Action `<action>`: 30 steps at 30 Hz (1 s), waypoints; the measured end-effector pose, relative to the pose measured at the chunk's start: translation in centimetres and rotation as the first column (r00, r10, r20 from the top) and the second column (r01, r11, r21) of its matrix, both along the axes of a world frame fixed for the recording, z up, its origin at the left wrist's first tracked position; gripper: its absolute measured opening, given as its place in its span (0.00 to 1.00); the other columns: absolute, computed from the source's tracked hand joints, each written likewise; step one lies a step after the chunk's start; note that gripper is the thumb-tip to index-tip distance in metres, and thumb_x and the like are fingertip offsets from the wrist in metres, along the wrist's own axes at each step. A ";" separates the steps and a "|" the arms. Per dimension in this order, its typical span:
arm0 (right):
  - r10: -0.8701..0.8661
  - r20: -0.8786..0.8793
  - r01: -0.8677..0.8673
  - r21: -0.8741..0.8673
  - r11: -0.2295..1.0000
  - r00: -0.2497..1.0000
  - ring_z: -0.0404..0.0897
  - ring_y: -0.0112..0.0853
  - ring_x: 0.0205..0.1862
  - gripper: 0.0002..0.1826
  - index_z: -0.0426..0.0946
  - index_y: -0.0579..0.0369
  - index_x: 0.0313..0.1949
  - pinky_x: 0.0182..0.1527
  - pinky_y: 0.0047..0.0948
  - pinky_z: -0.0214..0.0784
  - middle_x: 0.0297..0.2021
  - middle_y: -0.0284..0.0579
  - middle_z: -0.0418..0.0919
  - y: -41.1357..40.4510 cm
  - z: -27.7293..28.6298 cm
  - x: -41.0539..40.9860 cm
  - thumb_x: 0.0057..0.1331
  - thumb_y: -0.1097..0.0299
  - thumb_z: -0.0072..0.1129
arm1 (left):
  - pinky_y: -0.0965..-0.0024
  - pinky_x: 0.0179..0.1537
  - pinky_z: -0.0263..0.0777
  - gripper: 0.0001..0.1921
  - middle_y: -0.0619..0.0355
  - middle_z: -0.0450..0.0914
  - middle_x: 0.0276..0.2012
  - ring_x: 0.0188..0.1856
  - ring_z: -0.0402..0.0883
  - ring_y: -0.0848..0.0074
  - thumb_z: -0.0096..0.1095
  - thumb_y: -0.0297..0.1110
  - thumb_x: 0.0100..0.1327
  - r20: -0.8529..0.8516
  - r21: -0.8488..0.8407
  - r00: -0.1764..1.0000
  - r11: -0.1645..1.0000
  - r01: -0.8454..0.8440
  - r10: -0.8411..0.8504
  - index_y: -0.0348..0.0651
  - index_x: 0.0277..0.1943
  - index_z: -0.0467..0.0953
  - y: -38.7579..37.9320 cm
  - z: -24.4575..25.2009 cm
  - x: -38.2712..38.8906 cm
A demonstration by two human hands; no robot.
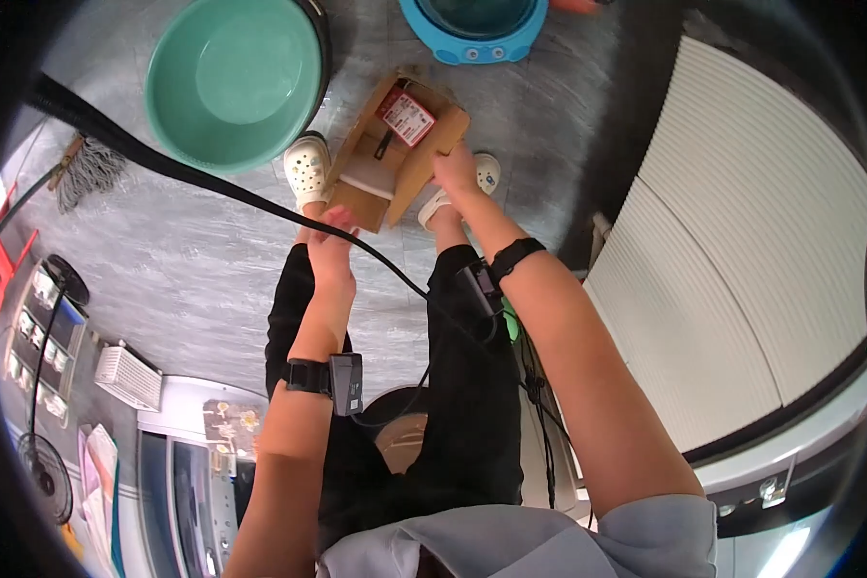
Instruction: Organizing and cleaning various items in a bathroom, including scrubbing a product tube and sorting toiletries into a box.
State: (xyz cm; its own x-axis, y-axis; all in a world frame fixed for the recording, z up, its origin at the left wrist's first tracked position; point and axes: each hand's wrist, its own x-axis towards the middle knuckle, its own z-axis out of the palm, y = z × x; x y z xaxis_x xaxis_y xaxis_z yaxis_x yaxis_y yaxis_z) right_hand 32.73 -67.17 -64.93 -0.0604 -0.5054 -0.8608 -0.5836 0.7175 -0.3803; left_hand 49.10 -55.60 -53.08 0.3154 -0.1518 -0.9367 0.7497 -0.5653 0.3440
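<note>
An open cardboard box (361, 205) stands tilted on the floor between my feet. Inside it I see a red and white packet (409, 118) bearing print, a small black strip (384, 144) and a white piece (367, 178). My right hand (456, 170) grips the box's right flap, its fingertips partly hidden by the cardboard. Beside the near left corner is my left hand (332, 242), slightly blurred, its fingers loosely apart. A black cable (274, 207) crosses in front of that hand; whether the fingers touch the near flap is unclear.
A green basin (260, 87) stands beyond my left foot, and a blue tub (469, 50) lies past the box. A ribbed white panel (737, 217) rises on the right. At left are a mop (90, 170), a small rack (47, 339) and a white basket (128, 377).
</note>
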 end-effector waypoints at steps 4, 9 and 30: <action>0.455 -0.220 -0.486 -0.116 0.866 0.863 0.81 0.36 0.35 0.19 0.65 0.62 0.50 0.26 0.32 0.77 0.37 0.52 0.77 -2.4 5.5 -1.9 0.59 0.74 0.50 | 0.67 0.53 0.65 0.25 0.50 0.70 0.46 0.49 0.72 0.71 0.63 0.31 0.56 0.492 -0.010 0.798 0.915 0.404 -0.347 0.34 0.54 0.62 -1.0 2.9 0.7; 0.427 0.102 -0.409 -0.161 0.898 0.898 0.81 0.34 0.34 0.20 0.66 0.61 0.51 0.27 0.31 0.76 0.36 0.49 0.78 -6.2 14.7 -3.5 0.58 0.71 0.51 | 0.63 0.52 0.65 0.36 0.42 0.69 0.51 0.50 0.73 0.60 0.68 0.39 0.52 0.594 -0.044 0.558 0.669 0.742 -0.580 0.30 0.59 0.58 -3.6 6.4 2.3; -0.196 -0.002 0.037 -0.980 0.195 0.981 0.78 0.43 0.35 0.15 0.71 0.60 0.44 0.40 0.35 0.70 0.33 0.51 0.78 3.0 65.3 0.5 0.59 0.68 0.57 | 0.77 0.35 0.70 0.15 0.62 0.78 0.38 0.35 0.78 0.80 0.59 0.34 0.62 0.254 -0.472 0.341 0.192 0.861 -0.905 0.36 0.48 0.71 -9.4 44.0 5.5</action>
State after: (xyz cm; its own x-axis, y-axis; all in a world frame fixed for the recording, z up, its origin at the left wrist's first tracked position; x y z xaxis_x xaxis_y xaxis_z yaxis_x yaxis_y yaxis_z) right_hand 33.26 -64.16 0.41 -0.2431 -0.9142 0.3244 -0.6190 -0.1112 -0.7775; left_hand 54.59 -64.96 -9.09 -0.3774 -0.6699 -0.6394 -0.1007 -0.6566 0.7474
